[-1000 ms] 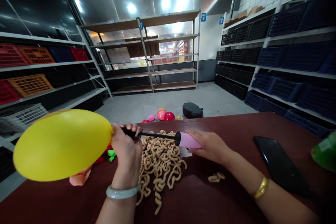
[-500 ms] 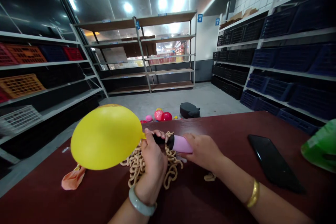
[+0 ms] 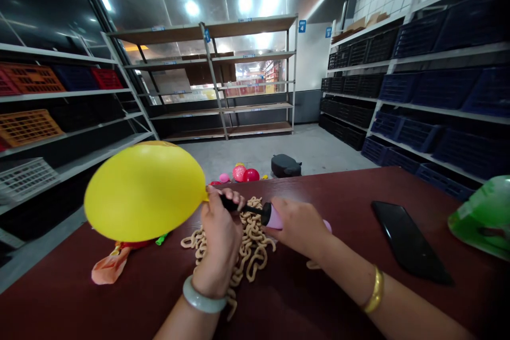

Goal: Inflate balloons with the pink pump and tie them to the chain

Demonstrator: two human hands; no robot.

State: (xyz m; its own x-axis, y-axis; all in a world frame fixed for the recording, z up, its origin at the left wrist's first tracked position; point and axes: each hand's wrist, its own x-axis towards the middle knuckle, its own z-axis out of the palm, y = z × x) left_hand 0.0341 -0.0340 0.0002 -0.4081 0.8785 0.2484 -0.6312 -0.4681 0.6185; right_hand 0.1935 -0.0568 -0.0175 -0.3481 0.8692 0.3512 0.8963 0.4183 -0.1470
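Note:
An inflated yellow balloon [image 3: 145,194] sits on the nozzle end of a hand-held balloon pump [image 3: 274,218]. My left hand [image 3: 221,223] is closed around the pump's black end, its fingers at the balloon's neck. The lilac barrel is in my right hand [image 3: 300,226], which is wrapped round it. A thin black rod shows between the two parts. Beneath the pump lies a pile of beige, curly, rope-like pieces [image 3: 257,255] on the dark red table [image 3: 311,303]. A limp peach balloon [image 3: 110,266] rests left of my left hand, partly beside the yellow balloon's shadow.
On the table's right are a black phone-like slab [image 3: 410,241] and a green plastic bag [image 3: 480,218]. Beyond the table, red balloons [image 3: 251,175] and a dark grey case-like object [image 3: 286,166] lie on the floor. Shelves with crates [image 3: 30,127] stand around the room.
My hands have moved apart, and the pump's rod now shows between its black end and lilac barrel. The yellow balloon has shifted left and slightly up, uncovering more of the beige pile.

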